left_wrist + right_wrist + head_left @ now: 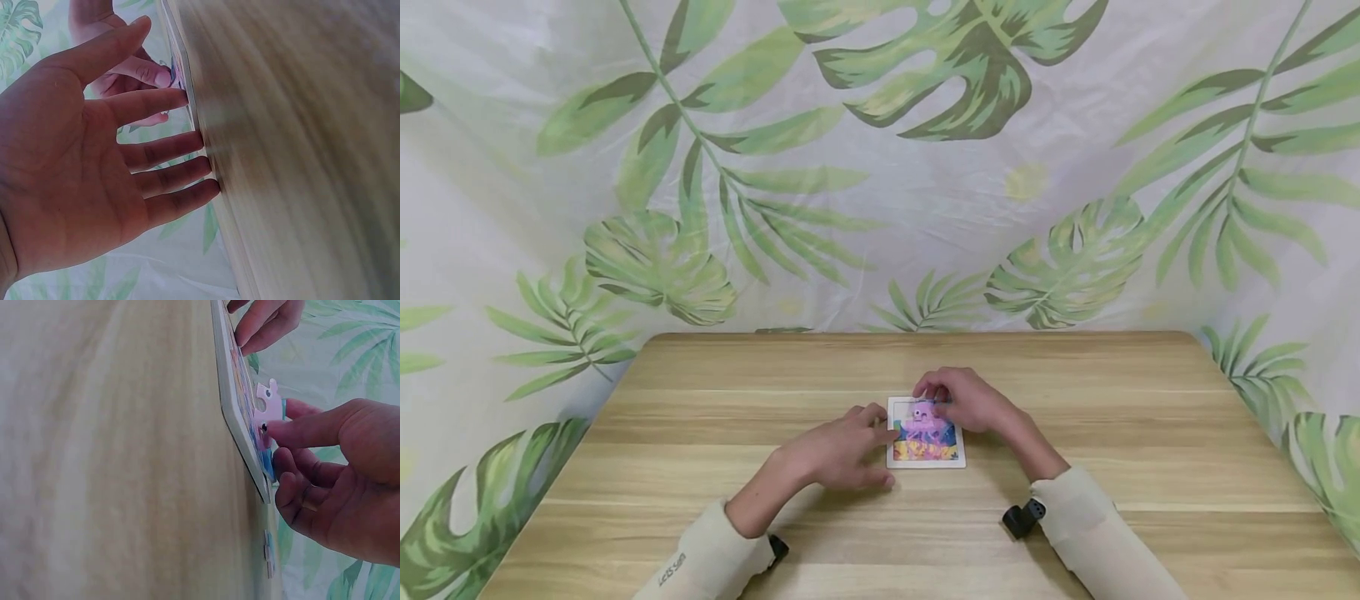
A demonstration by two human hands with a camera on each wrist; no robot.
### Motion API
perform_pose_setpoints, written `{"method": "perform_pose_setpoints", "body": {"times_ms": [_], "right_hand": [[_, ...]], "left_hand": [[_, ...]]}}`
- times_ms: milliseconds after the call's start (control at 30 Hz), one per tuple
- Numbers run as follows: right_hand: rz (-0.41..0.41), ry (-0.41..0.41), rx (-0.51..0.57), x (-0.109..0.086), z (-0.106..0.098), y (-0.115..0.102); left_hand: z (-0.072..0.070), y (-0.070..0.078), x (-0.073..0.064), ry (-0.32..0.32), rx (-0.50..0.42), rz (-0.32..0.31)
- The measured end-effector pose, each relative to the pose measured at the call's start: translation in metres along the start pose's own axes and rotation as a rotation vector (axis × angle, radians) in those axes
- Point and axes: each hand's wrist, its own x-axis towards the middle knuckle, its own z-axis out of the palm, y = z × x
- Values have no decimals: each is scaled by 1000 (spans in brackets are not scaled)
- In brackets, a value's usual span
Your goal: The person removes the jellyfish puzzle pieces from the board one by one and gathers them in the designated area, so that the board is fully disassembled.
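A square jigsaw puzzle [925, 450] with a white frame and a pink sea creature picture lies flat on the wooden table. Between thumb and fingers, my right hand [973, 400] pinches a pink jigsaw piece [269, 405] with an eye printed on it. That piece stands tilted up over the puzzle's upper right part in the right wrist view. My left hand [842, 450] has its fingers nearly straight, with the index fingertip on the puzzle's left edge. The other left fingertips [209, 165] rest on the table beside the frame.
Small loose puzzle pieces [269, 550] lie on the table beyond the puzzle, seen edge-on in the right wrist view. The wooden table [700, 517] ends at a leaf-printed cloth backdrop [820, 200]. A black camera [1022, 518] sits at my right wrist.
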Motion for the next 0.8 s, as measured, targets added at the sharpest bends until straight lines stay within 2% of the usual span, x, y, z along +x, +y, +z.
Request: {"method": "perform_pose_setpoints", "body": {"times_ms": [333,533,800], "right_hand": [[4,3,18,0,-2,-1],[37,12,6,0,0,-3],[70,55,79,-2,0,-1]], "left_hand": [[-2,1,0,0,10,-4],[-1,2,0,-3,7,-9],[0,1,-1,-2,16,-6]]}}
